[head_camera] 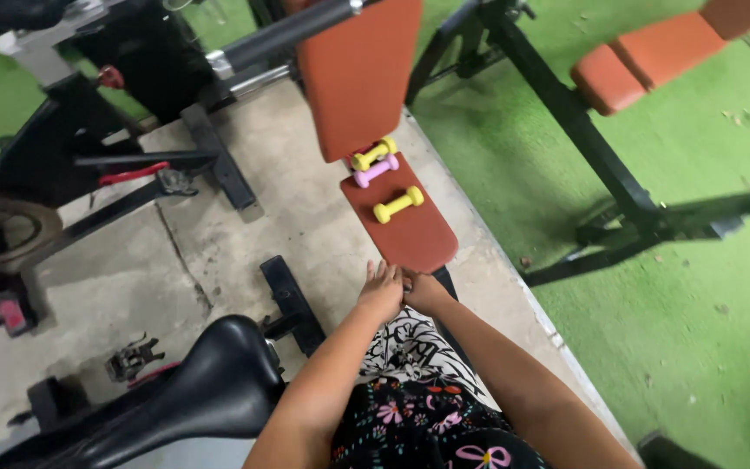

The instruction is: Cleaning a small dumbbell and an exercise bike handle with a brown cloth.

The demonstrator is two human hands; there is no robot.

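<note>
I sit at the near end of an orange padded bench [418,234] with an upright backrest [359,74]. My left hand [381,291] rests flat on the bench's near edge, fingers together and pointing forward. My right hand [423,291] lies beside it, touching it, and is partly hidden behind it. Neither hand holds anything. On the seat ahead lie three small dumbbells: a yellow one [398,204] nearest, a pink one [376,170] behind it, and another yellow one [374,154] against the backrest.
A black bike saddle [210,382] sits at my lower left, with black machine frames [88,148] on the concrete floor. Green turf [679,295] lies to the right, where another bench with orange pads [653,56] stands on a black frame.
</note>
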